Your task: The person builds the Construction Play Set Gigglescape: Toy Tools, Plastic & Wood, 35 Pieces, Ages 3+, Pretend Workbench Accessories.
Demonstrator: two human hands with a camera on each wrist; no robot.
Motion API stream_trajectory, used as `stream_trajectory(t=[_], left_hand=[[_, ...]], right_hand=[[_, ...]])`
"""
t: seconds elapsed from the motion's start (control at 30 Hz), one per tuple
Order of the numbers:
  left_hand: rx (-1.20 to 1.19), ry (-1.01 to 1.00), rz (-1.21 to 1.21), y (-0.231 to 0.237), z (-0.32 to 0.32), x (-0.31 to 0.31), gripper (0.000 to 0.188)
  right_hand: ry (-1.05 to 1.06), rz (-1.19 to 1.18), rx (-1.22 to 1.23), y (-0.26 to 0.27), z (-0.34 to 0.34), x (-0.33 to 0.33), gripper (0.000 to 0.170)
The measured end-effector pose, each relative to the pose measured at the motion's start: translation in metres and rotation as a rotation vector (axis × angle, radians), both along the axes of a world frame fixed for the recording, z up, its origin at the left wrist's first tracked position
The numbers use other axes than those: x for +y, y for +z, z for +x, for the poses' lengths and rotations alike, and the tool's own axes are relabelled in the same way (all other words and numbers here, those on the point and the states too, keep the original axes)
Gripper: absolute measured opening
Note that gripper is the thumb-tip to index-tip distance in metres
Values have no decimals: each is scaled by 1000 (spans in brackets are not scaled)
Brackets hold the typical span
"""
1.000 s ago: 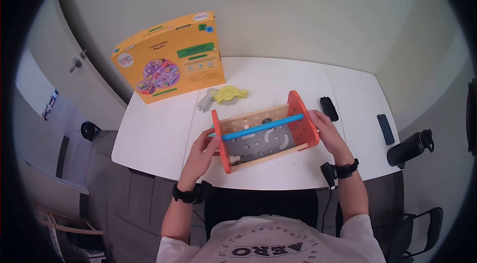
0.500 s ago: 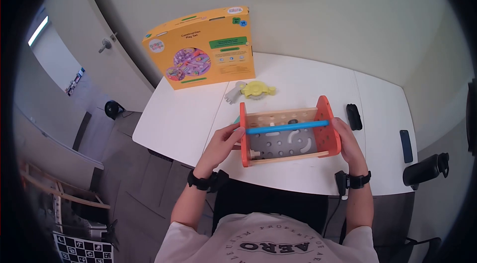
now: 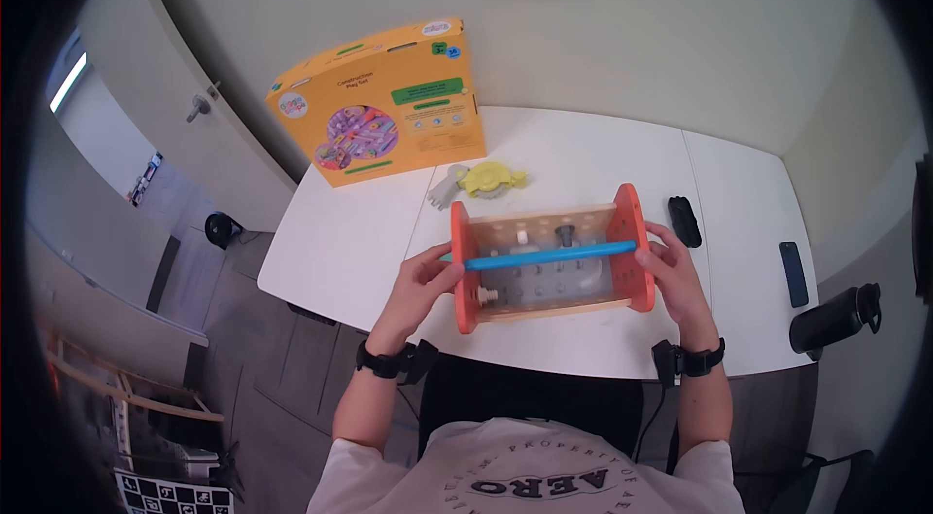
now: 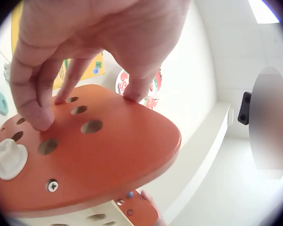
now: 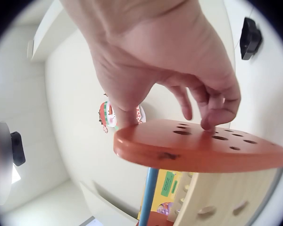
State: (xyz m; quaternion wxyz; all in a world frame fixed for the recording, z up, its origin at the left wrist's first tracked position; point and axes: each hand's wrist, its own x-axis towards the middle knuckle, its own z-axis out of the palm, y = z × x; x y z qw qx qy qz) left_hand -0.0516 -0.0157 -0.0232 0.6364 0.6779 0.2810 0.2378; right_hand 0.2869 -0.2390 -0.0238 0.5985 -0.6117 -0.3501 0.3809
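Observation:
Both hands hold a wooden toy toolbox by its two orange-red end panels, over the near half of the white table. My left hand (image 3: 416, 291) grips the left panel (image 4: 118, 146), thumb at its edge and fingertips against its holed outer face. A white knob (image 4: 9, 159) sticks out of that face. At the other end, my right hand (image 3: 677, 276) grips the right panel (image 5: 198, 146) in the same way. A blue rod handle (image 3: 554, 256) joins the panels. Inside lie a beige bolt (image 3: 488, 295), a white piece (image 3: 522, 237) and a dark grey piece (image 3: 566, 236).
Behind the toolbox, a yellow toy saw (image 3: 491, 181) and a grey claw-ended piece (image 3: 447, 188) lie before a tall yellow box (image 3: 379, 116). To the right are a black case (image 3: 683, 221), a phone (image 3: 794, 274) and a black bottle (image 3: 826, 322) near the table edge.
The toolbox has turned more square to the body and tilted, and loose pieces inside have shifted. My right thumb has come over the right panel's edge. The head view has also swung.

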Motion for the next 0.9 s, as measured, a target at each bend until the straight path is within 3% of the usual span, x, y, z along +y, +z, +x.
stream_trajectory(t=[0.03,0.1,0.17,0.2,0.27,0.3,0.5,0.6,0.63,0.9], left_hand=[[-30,-30,87,-2,-2,1,64],[-306,-51,103,-3,1,0,77],[-464,-78,104,1,2,5,96],[-513,-68,13,4,3,6,96],[-603,-48,-171,24,3,-2,100],[-504,-13,-22,25,6,-5,104],[-348,-14,182,5,3,-2,87],[-303,-35,157,3,3,-4,81],[-266,-59,88,-1,2,0,91],[-155,-135,281,-19,8,7,115]], right_hand=[[10,111,-59,7,-3,-1,71],[29,322,-177,23,-13,-6,88],[34,426,22,35,-10,-9,100],[37,481,121,39,-8,-11,106],[63,442,92,41,-7,-17,108],[51,415,86,40,-10,-17,107],[-55,383,42,25,-14,-7,90],[-51,349,42,6,-2,-5,85],[-23,323,11,2,2,-7,85],[41,149,-155,-4,6,-8,100]])
